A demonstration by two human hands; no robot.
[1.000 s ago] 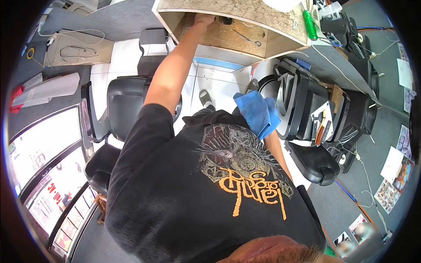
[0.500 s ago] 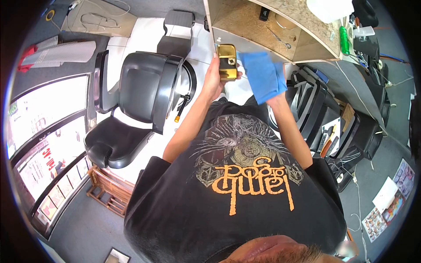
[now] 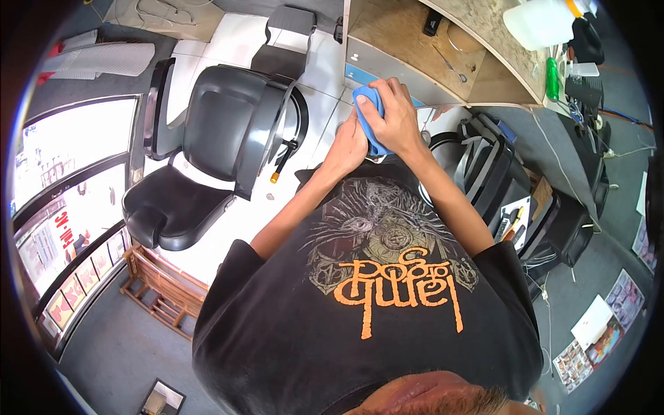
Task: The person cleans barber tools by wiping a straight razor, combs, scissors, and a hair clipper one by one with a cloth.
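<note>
In front of my chest, the two hands meet over a folded blue cloth (image 3: 374,140). My right hand (image 3: 400,117) is closed over the cloth from above, its fingers bent round the far side and its thumb lying along the top. Below and to the left, my left hand (image 3: 349,149) is closed round the gold, shiny box-shaped thing seen a moment ago. The cloth and the right hand now cover that gold thing, so its exact kind does not show.
A wooden shelf unit (image 3: 408,31) stands ahead, with scissors (image 3: 453,68) inside. On its top are a white bottle (image 3: 536,26) and a green bottle (image 3: 552,79). A black barber chair (image 3: 218,124) is at left; more black chairs (image 3: 484,166) are at right.
My right hand has brought the blue cloth leftward onto the gold thing, hiding it. The cloth was hanging spread out before and is now pressed between the hands.
</note>
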